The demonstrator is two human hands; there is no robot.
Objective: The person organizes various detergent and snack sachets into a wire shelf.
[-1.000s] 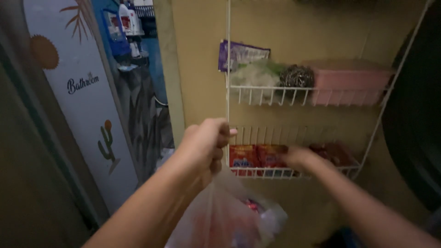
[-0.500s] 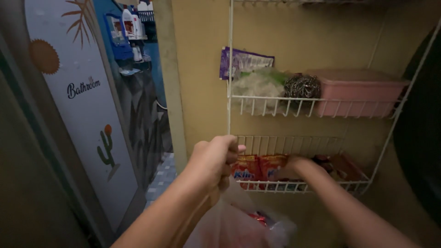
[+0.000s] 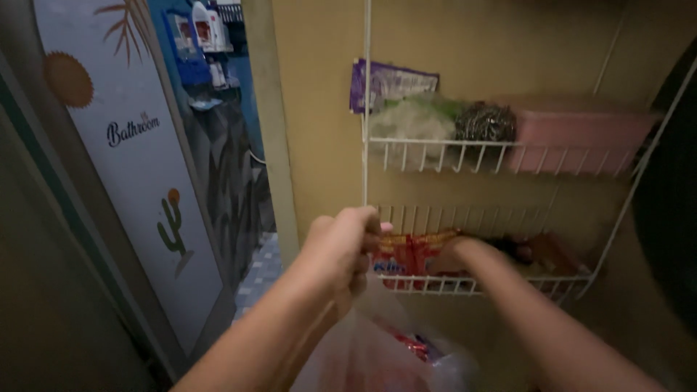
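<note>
While left hand [image 3: 341, 243] grips gathered top of thin plastic bag [image 3: 377, 348], fingers clenched, bag hangs below wire rack. Right hand [image 3: 454, 254] reaches into lower basket [image 3: 501, 287] among red packets [image 3: 406, 252]; its fingers blurred, cannot tell grip. Upper basket holds steel scourer [image 3: 485, 122], pink box [image 3: 573, 138].
</note>
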